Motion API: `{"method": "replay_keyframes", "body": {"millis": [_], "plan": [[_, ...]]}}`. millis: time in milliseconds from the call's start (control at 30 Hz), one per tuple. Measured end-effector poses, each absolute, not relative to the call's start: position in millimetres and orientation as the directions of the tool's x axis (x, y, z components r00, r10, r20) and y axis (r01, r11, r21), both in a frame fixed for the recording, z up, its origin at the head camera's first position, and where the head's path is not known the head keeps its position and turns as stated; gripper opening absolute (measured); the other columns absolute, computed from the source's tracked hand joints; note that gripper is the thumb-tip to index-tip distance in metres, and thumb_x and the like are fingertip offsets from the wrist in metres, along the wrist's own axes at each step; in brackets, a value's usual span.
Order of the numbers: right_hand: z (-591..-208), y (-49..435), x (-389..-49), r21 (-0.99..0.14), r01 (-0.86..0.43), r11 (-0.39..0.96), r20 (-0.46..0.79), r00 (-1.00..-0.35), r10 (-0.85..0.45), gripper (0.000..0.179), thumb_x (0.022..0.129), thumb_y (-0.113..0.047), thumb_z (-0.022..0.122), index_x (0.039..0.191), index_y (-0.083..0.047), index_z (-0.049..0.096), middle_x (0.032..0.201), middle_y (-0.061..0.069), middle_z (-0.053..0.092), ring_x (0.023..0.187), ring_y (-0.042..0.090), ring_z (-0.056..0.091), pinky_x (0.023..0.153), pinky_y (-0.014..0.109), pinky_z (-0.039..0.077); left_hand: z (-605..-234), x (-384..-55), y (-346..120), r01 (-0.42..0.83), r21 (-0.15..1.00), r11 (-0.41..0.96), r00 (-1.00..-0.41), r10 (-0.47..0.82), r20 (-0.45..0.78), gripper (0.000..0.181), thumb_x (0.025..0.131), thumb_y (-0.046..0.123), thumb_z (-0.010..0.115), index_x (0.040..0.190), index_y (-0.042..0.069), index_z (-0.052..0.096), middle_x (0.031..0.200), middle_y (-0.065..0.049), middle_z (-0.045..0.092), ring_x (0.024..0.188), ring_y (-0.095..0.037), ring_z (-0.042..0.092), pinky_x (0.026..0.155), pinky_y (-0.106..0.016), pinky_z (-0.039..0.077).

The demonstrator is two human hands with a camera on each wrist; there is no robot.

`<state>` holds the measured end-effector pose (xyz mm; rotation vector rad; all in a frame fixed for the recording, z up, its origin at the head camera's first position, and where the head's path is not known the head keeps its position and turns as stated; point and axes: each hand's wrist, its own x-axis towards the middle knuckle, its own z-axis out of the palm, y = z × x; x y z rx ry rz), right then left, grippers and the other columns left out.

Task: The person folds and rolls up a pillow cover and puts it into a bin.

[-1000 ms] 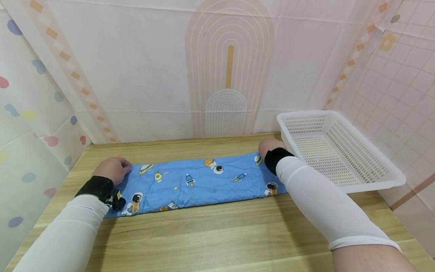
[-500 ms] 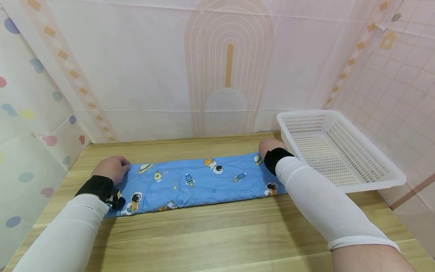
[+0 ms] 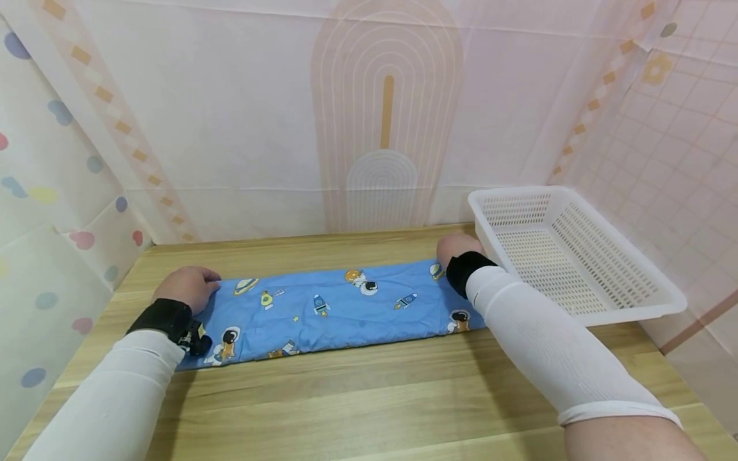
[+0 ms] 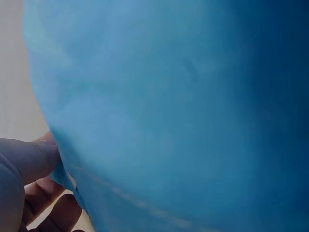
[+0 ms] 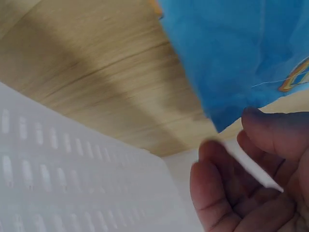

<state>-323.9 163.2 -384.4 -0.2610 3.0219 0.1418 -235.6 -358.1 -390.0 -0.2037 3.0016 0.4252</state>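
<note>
A blue cloth [image 3: 340, 307] printed with astronauts and rockets lies on the table as a long folded strip. At its far left corner is my left hand [image 3: 186, 286]. In the left wrist view the thumb [image 4: 36, 157] and fingers of that hand pinch the cloth's edge [image 4: 63, 166]. My right hand [image 3: 457, 248] is at the far right corner. The right wrist view shows its thumb [image 5: 270, 130] touching the edge of the blue cloth [image 5: 217, 63]. Its other fingers [image 5: 210, 188] are loosely curled, apart from the cloth. The head view hides most right fingers.
A white perforated plastic basket [image 3: 623, 262] stands at the right, close beside my right hand and forearm. The wooden table [image 3: 357, 410] ends at a patterned wall covering [image 3: 242, 128] at the back, with coverings on both sides too.
The cloth, both hands and the basket keep their places. Only a slight shift of the whole head view shows.
</note>
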Motion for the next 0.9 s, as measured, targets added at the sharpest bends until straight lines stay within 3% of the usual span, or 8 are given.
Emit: {"method": "replay_keyframes", "body": {"millis": [167, 300, 400, 500, 700, 900], "plan": [[-380.8, 153.2, -316.7, 0.012, -0.143, 0.990, -0.108, -0.984, -0.141, 0.030, 0.106, -0.007, 0.047, 0.111, -0.001, 0.076, 0.120, 0.024, 0.070, 0.104, 0.037, 0.069, 0.086, 0.054, 0.061, -389.7, -235.0, -360.7, -0.153, 0.282, 0.947, -0.984, -0.120, -0.131, 0.036, 0.107, 0.017, 0.055, 0.133, -0.006, 0.065, 0.132, -0.035, 0.063, 0.113, -0.052, 0.058, 0.099, -0.073, 0.044], [-371.0, 145.7, -302.3, -0.023, -0.195, 0.980, -0.126, -0.972, -0.197, 0.027, 0.104, -0.007, 0.050, 0.108, -0.002, 0.076, 0.117, 0.019, 0.075, 0.107, 0.035, 0.070, 0.093, 0.053, 0.059, -389.4, -234.3, -361.2, -0.151, 0.294, 0.944, -0.985, -0.118, -0.129, 0.034, 0.107, 0.017, 0.055, 0.130, -0.007, 0.066, 0.128, -0.034, 0.065, 0.107, -0.049, 0.059, 0.097, -0.071, 0.046], [-367.1, 141.9, -291.9, -0.005, -0.288, 0.958, -0.110, -0.952, -0.286, 0.026, 0.103, -0.004, 0.049, 0.102, -0.003, 0.075, 0.111, 0.017, 0.076, 0.103, 0.031, 0.071, 0.094, 0.047, 0.058, -389.0, -234.1, -360.7, -0.150, 0.302, 0.941, -0.985, -0.116, -0.129, 0.033, 0.107, 0.016, 0.056, 0.127, -0.007, 0.067, 0.122, -0.033, 0.067, 0.102, -0.046, 0.059, 0.094, -0.068, 0.048], [-363.3, 137.1, -281.3, -0.025, -0.344, 0.939, -0.094, -0.934, -0.344, 0.025, 0.103, -0.004, 0.049, 0.095, -0.003, 0.073, 0.101, 0.015, 0.076, 0.091, 0.028, 0.070, 0.087, 0.044, 0.060, -388.8, -234.3, -360.5, -0.152, 0.312, 0.938, -0.985, -0.116, -0.130, 0.030, 0.107, 0.015, 0.057, 0.123, -0.008, 0.068, 0.115, -0.031, 0.068, 0.097, -0.044, 0.059, 0.090, -0.064, 0.049], [-355.6, 128.2, -258.4, -0.067, -0.356, 0.932, -0.155, -0.919, -0.362, 0.035, 0.107, -0.025, 0.057, 0.079, -0.008, 0.068, 0.085, 0.009, 0.071, 0.070, 0.021, 0.061, 0.067, 0.037, 0.054, -390.4, -235.5, -361.0, -0.137, 0.317, 0.938, -0.987, -0.104, -0.119, 0.029, 0.106, 0.014, 0.058, 0.125, -0.007, 0.065, 0.116, -0.031, 0.068, 0.099, -0.045, 0.060, 0.090, -0.064, 0.049], [-358.3, 123.4, -241.7, -0.050, -0.342, 0.938, -0.242, -0.907, -0.344, 0.047, 0.108, -0.036, 0.057, 0.071, -0.010, 0.068, 0.086, 0.007, 0.070, 0.071, 0.021, 0.060, 0.072, 0.036, 0.053, -390.4, -235.0, -360.9, -0.141, 0.314, 0.939, -0.986, -0.103, -0.134, 0.031, 0.107, 0.015, 0.056, 0.128, -0.006, 0.067, 0.122, -0.032, 0.067, 0.102, -0.046, 0.060, 0.093, -0.068, 0.048]]}}
